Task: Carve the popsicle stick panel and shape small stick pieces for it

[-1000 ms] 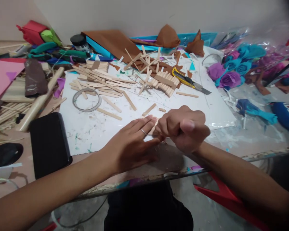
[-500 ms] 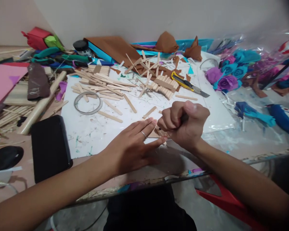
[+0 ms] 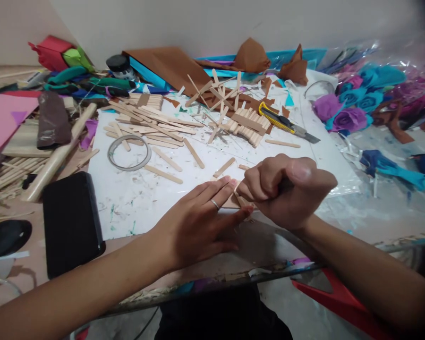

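My left hand [image 3: 198, 219] lies flat with its fingers stretched out, its fingertips on a small flat wooden piece [image 3: 231, 203] near the table's front edge. My right hand [image 3: 290, 191] is curled into a fist just right of those fingertips, knuckles low over the same piece. Whatever it grips is hidden by the fingers. A thin stick [image 3: 240, 200] shows in the gap between both hands. Beyond them lie a short cut stick [image 3: 224, 167] and several loose craft sticks [image 3: 163, 174]. Much of the wooden piece is covered by my hands.
A pile of craft sticks [image 3: 152, 123], a roll of tape [image 3: 109, 158] and a bundle of sticks [image 3: 246, 123] lie on white paper. A yellow utility knife [image 3: 278, 120] has its blade out. At left is a black phone [image 3: 71, 222]; at right, paper flowers [image 3: 349, 118].
The view has shifted slightly, so things on the right appear farther right. My right fist has turned a little and looks larger. My left hand stays flat on the wooden piece.
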A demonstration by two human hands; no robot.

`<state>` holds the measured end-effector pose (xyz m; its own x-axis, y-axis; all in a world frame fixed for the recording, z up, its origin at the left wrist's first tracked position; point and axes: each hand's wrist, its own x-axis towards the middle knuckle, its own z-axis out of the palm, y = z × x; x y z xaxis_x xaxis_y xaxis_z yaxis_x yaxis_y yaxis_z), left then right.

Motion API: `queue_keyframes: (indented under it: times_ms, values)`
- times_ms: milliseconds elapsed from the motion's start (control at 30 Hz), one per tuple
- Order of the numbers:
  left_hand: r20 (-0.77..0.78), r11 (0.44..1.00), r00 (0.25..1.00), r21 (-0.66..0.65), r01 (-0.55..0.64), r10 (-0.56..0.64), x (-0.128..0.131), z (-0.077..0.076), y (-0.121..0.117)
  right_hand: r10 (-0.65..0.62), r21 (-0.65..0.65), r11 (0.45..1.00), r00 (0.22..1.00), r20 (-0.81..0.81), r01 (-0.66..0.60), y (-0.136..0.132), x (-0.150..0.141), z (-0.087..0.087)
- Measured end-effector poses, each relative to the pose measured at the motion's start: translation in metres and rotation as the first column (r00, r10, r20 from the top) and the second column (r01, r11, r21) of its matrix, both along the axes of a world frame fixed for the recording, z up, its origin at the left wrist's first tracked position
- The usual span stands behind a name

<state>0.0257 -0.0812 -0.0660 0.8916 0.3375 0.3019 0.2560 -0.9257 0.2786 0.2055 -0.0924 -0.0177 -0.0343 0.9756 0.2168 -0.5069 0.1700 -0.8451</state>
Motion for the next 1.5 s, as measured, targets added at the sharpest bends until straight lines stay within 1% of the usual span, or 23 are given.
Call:
queue_keyframes:
  times_ms: [67, 233, 433, 500, 567, 667, 800, 933, 1000, 1067, 1167, 1267, 1367, 1500]
  values:
    - [0.003, 1.0, 1.0, 0.017, -0.001, 0.001, 0.0, 0.0, 0.0, 0.014, 0.004, 1.0, 1.0, -0.005, -0.014, 0.001, 0.001, 0.0]
    - [0.004, 0.999, 1.0, 0.034, -0.018, 0.018, 0.0, 0.0, -0.001, 0.119, 0.005, 0.993, 0.991, 0.062, -0.12, 0.005, 0.011, -0.001]
    - [0.038, 0.998, 0.999, 0.053, -0.023, 0.021, 0.0, -0.005, -0.001, 0.183, 0.045, 0.981, 0.98, 0.076, -0.187, 0.01, 0.019, -0.002]
    - [0.05, 0.998, 0.999, 0.065, -0.021, 0.018, -0.001, -0.006, -0.001, 0.174, 0.054, 0.982, 0.982, 0.077, -0.179, 0.009, 0.017, -0.001]
    - [0.058, 0.997, 0.998, 0.073, -0.021, 0.016, -0.001, -0.006, -0.001, 0.134, 0.05, 0.989, 0.989, 0.06, -0.137, 0.008, 0.014, 0.0]
    - [0.056, 0.997, 0.998, 0.072, -0.024, 0.02, -0.001, -0.006, -0.001, 0.067, 0.019, 0.997, 0.997, 0.047, -0.068, 0.006, 0.008, 0.002]
    - [0.053, 0.998, 0.998, 0.053, -0.023, 0.021, -0.001, -0.005, -0.002, 0.038, -0.012, 0.999, 0.996, 0.075, -0.038, 0.005, 0.004, 0.004]
    - [0.043, 0.999, 0.999, 0.049, -0.023, 0.021, -0.001, -0.005, -0.002, 0.002, -0.095, 0.995, 0.998, 0.058, 0.003, 0.005, 0.004, 0.006]
    - [0.043, 0.998, 0.999, 0.052, -0.023, 0.021, -0.002, -0.006, -0.002, 0.012, -0.134, 0.991, 0.997, 0.072, -0.002, 0.006, 0.004, 0.006]
    - [0.056, 0.998, 0.998, 0.054, -0.025, 0.022, -0.002, -0.007, -0.002, 0.008, -0.14, 0.99, 0.998, 0.069, 0.002, 0.007, 0.003, 0.007]
    - [0.064, 0.999, 0.998, 0.048, -0.018, 0.015, -0.001, -0.008, -0.001, -0.011, -0.138, 0.99, 1.0, 0.013, 0.012, 0.013, 0.003, 0.006]
    - [0.032, 0.999, 0.999, 0.041, -0.016, 0.014, -0.001, -0.008, -0.001, 0.039, -0.156, 0.987, 0.998, -0.05, -0.047, 0.021, 0.006, 0.005]
    - [0.015, 0.999, 1.0, 0.028, -0.02, 0.02, 0.0, -0.007, -0.001, 0.084, -0.16, 0.983, 0.994, -0.073, -0.095, 0.028, 0.008, 0.003]
    - [-0.004, 1.0, 1.0, 0.005, -0.011, 0.011, -0.001, -0.006, -0.001, 0.053, -0.137, 0.989, 0.997, -0.06, -0.06, 0.025, 0.006, 0.001]
